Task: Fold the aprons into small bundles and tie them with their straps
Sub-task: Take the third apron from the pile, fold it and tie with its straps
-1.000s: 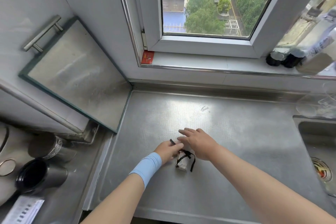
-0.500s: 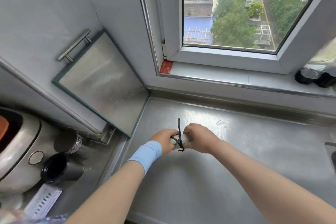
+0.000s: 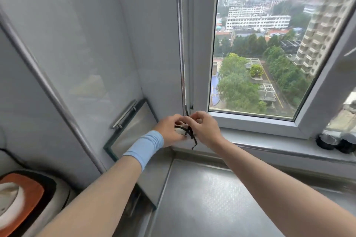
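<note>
I hold the apron bundle (image 3: 180, 131) in the air in front of the lower left corner of the window (image 3: 250, 119), clear of the counter (image 3: 202, 198) that runs below the window. My left hand (image 3: 168, 131) is curled round the bundle from the side away from the window pane, and its pale cloth shows only in the gap between my hands. What I can see of its long axis runs across, from my left palm toward my right, about level with the window's bottom rail. Both ends are hidden in my hands, so I cannot tell which way it points.

My right hand (image 3: 205, 129) is closed tight, fingers bent, pinching the black strap (image 3: 189, 133) where it crosses over the bundle. One loose end of the strap hangs straight down toward the sill under the window.

A light blue wristband (image 3: 144, 148) sits on my left wrist. A steel board (image 3: 133, 131) with a bar handle leans on the wall left of the window. Two dark caps (image 3: 335, 143) rest on the sill at the window's right end.
</note>
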A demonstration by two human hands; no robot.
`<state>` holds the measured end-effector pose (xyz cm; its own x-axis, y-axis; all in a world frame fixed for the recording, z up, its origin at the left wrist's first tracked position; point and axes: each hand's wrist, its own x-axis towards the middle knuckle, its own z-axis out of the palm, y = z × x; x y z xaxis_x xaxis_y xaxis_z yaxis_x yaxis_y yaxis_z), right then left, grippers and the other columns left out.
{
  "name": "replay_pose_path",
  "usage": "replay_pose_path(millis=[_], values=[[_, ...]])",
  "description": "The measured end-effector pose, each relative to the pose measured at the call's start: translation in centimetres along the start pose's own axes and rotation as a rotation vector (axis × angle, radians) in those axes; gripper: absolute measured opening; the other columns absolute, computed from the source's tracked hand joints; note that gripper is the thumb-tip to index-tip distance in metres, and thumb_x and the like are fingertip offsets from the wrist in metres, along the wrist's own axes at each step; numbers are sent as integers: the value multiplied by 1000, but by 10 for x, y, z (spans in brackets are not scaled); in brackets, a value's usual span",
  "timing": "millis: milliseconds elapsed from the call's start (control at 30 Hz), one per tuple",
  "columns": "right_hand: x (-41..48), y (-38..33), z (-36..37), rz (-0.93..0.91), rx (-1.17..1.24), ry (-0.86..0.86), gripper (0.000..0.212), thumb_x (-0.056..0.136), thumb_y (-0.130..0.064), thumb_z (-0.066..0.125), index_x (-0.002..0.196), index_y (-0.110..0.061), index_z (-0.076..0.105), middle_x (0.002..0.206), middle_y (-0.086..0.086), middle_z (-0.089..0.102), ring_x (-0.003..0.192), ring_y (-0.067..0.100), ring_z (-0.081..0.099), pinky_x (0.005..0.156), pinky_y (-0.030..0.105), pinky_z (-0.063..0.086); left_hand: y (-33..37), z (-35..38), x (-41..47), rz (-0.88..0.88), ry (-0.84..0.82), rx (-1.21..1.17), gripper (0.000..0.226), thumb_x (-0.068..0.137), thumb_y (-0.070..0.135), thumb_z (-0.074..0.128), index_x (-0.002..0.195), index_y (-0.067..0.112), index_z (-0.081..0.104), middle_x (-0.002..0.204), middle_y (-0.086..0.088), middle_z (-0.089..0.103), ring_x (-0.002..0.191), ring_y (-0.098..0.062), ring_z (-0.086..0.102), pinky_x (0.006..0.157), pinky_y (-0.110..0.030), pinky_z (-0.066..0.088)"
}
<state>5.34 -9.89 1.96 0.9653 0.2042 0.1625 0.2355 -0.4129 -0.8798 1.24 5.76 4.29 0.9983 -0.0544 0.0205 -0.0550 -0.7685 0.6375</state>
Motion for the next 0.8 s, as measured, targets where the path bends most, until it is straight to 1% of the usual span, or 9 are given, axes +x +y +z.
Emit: replay_pose_path(millis=[133, 200, 267, 333, 433, 500, 567, 700, 800], values=[[33, -69, -3, -89, 96, 125, 20, 80, -49, 68, 77, -29, 70, 68, -12, 69, 67, 10, 66, 68, 37, 57, 26, -72, 12, 56, 50, -29, 50, 67, 25, 79, 110, 30, 54, 102, 9, 66, 93, -12, 65, 87, -31, 53], [44, -102, -8, -137, 118, 165, 19, 83, -44, 68, 75, -28, 68, 63, -13, 65, 62, 9, 61, 63, 35, 55, 37, -104, 16, 72, 53, -94, 56, 66, 26, 78, 115, 29, 53, 106, 9, 65, 96, -10, 64, 88, -29, 52], [53, -134, -14, -206, 127, 173, 21, 88, -40, 67, 73, -25, 66, 58, -13, 61, 56, 6, 55, 57, 28, 46, 51, -136, 19, 92, 38, -253, 56, 66, 33, 72, 118, 23, 55, 109, 2, 67, 101, -14, 65, 90, -29, 51], [62, -166, -21, -279, 120, 167, 21, 90, -38, 65, 73, -26, 64, 56, -12, 56, 53, 6, 49, 57, 27, 41, 68, -169, 25, 90, 77, -457, 43, 76, 38, 63, 113, 15, 61, 109, -6, 69, 105, -25, 65, 92, -34, 49], [75, -211, -34, -374, 86, 203, 25, 92, -35, 63, 67, -34, 57, 53, -16, 51, 52, 6, 44, 56, 28, 38, 95, -214, 27, 73, 171, -656, 39, 88, 47, 56, 110, 17, 70, 107, -3, 72, 100, -26, 68, 91, -37, 52], [83, -237, -43, -428, 70, 228, 25, 93, -36, 60, 68, -34, 58, 55, -16, 54, 54, 7, 47, 57, 30, 41, 111, -236, 27, 108, 252, -641, 32, 87, 44, 61, 105, 19, 73, 103, -2, 74, 94, -24, 71, 88, -38, 55], [89, -262, -55, -480, 22, 257, 23, 94, -39, 56, 73, -32, 61, 58, -13, 58, 57, 10, 52, 58, 34, 45, 128, -256, 26, 168, 353, -615, 18, 91, 27, 64, 103, 17, 71, 98, -1, 75, 87, -22, 71, 85, -36, 58], [101, -307, -77, -576, -97, 329, 30, 97, -39, 51, 69, -30, 58, 56, -11, 56, 57, 12, 53, 58, 33, 44, 159, -293, 28, 221, 403, -608, 19, 91, 33, 64, 103, 20, 69, 93, 4, 75, 75, -17, 70, 73, -30, 59], [108, -338, -90, -631, -168, 372, 32, 96, -36, 49, 67, -28, 56, 58, -10, 57, 60, 14, 55, 57, 33, 45, 176, -314, 29, 259, 464, -597, 12, 89, 28, 67, 96, 19, 73, 90, 3, 76, 69, -16, 67, 72, -29, 58]])
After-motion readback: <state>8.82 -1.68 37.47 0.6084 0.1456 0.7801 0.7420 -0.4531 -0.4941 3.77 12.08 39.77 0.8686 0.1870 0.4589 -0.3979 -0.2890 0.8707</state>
